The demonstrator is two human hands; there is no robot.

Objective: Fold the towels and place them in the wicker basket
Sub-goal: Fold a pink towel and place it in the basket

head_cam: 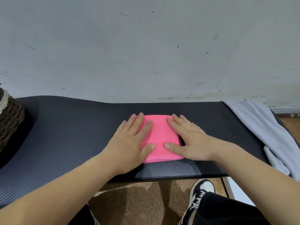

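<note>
- Pressing down in the head view, the left hand (pixel 129 143) and right hand (pixel 186 140) are lying flat with straight fingers on the folded pink towel (pixel 159 137), gripping nothing, probably flattening the fold so it holds.
- The pink towel is lying midway along the black padded bench (pixel 65 135), its long axis pointing away from the person toward the wall.
- The wicker basket (pixel 9 117) is standing well apart at far left; a pale grey towel (pixel 266 132) is lying at the right end.
</note>
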